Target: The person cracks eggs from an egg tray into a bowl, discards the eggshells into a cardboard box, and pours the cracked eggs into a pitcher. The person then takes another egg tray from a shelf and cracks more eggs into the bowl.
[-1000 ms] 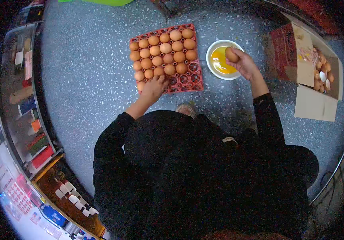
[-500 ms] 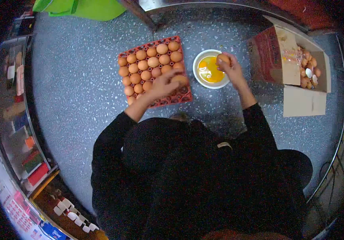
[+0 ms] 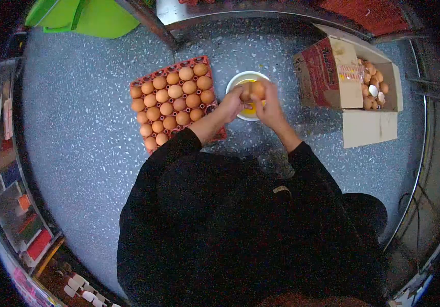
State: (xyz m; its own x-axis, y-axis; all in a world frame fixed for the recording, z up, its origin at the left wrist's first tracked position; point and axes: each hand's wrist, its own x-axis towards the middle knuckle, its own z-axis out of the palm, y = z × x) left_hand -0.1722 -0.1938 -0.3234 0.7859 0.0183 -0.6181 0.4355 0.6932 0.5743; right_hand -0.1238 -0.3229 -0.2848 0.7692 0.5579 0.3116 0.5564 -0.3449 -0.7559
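Observation:
Both hands meet above a white bowl (image 3: pixel 234 82) on the floor, which holds yellow egg yolk, mostly hidden behind them. My left hand (image 3: pixel 232 106) is closed around a brown egg (image 3: pixel 246 92). Another brown egg (image 3: pixel 258 90) sits in the closed, somewhat blurred fingers of my right hand (image 3: pixel 271 108). The two eggs are side by side, touching or nearly so. Left of the bowl lies a red egg tray (image 3: pixel 169 68) with rows of brown eggs; my left forearm passes over its lower right corner.
On the right stands an open cardboard box (image 3: pixel 320 77) filled with eggshells (image 3: pixel 374 89), one flap (image 3: pixel 369 129) lying outward. A green plastic tub (image 3: pixel 94 20) and a metal leg (image 3: pixel 153 24) are at the top left. Shelves (image 3: pixel 13 169) line the left side.
My left hand has moved from the tray to the bowl with an egg. The egg in my right hand now meets it there. The whole view has shifted slightly.

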